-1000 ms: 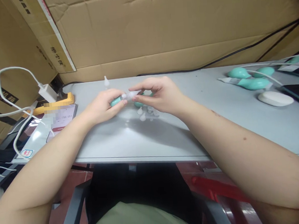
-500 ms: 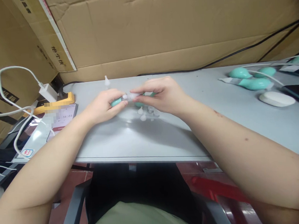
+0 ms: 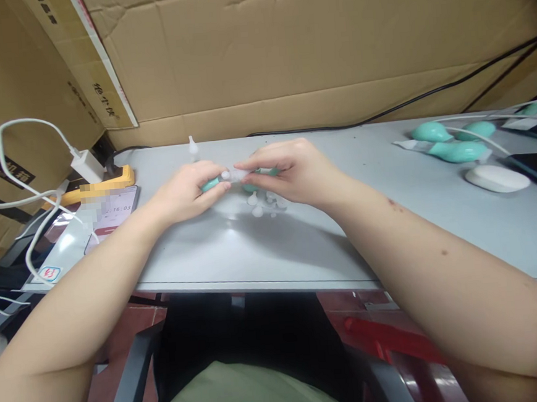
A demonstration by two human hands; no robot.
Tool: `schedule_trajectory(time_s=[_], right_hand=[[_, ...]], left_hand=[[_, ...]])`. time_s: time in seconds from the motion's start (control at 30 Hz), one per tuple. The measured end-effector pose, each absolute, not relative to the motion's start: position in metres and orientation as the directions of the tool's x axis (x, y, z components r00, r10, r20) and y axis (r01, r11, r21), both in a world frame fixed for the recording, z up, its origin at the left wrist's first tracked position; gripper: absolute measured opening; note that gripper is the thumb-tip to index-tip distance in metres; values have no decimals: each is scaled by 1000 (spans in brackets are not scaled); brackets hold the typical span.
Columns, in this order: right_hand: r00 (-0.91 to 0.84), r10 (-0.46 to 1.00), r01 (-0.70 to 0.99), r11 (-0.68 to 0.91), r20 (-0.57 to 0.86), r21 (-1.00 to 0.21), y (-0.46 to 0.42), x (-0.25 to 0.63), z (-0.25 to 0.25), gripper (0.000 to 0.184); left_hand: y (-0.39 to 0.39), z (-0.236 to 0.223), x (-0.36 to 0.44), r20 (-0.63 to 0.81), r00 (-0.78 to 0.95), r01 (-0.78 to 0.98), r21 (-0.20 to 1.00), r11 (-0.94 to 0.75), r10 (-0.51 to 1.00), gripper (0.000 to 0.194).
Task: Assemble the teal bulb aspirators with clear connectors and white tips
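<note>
My left hand (image 3: 184, 190) is closed round a teal bulb syringe (image 3: 210, 184), mostly hidden by the fingers. Thumb and forefinger of my right hand (image 3: 294, 167) pinch a translucent nozzle (image 3: 239, 175) that points toward the bulb's end. Whether nozzle and bulb touch is unclear. Teal also shows behind my right fingers; its shape is partly hidden. Just below that hand several small translucent tips (image 3: 257, 211) lie on the grey table (image 3: 198, 250). One tip (image 3: 193, 146) stands upright behind my left hand.
Several teal bulbs (image 3: 460, 150) lie at the right, beside a white rounded object (image 3: 498, 178). A phone (image 3: 116, 213), a yellow object (image 3: 104, 184) and a white charger (image 3: 87, 165) with cables occupy the left. Cardboard (image 3: 312, 49) walls off the back.
Both hands keep nearly the same pose and place. My left hand and the bulb shift very slightly to the right; the loose tips stay where they were.
</note>
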State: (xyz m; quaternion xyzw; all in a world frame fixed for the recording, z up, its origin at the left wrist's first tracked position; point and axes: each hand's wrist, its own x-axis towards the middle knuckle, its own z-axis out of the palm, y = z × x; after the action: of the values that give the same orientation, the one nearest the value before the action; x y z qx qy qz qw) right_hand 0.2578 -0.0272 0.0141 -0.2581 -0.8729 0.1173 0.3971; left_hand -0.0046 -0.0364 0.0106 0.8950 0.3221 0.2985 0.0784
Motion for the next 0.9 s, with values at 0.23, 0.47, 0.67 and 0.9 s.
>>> schedule_trajectory(time_s=[0.23, 0.47, 0.67, 0.9], right_hand=[[-612, 452, 293, 892, 649, -345, -23, 263, 14, 33], [-621, 375, 299, 925, 688, -234, -20, 265, 12, 33], [-640, 312, 296, 943, 702, -150, -17, 265, 12, 34], [-647, 319, 295, 942, 693, -158, -19, 262, 13, 36]], left_hand=[[-37, 12, -5, 418, 622, 525, 405, -748, 663, 38], [-38, 11, -5, 438, 624, 475, 445, -759, 647, 37], [-37, 10, -5, 485, 639, 479, 356, -803, 596, 30], [-36, 7, -5, 502, 642, 515, 278, -811, 579, 27]])
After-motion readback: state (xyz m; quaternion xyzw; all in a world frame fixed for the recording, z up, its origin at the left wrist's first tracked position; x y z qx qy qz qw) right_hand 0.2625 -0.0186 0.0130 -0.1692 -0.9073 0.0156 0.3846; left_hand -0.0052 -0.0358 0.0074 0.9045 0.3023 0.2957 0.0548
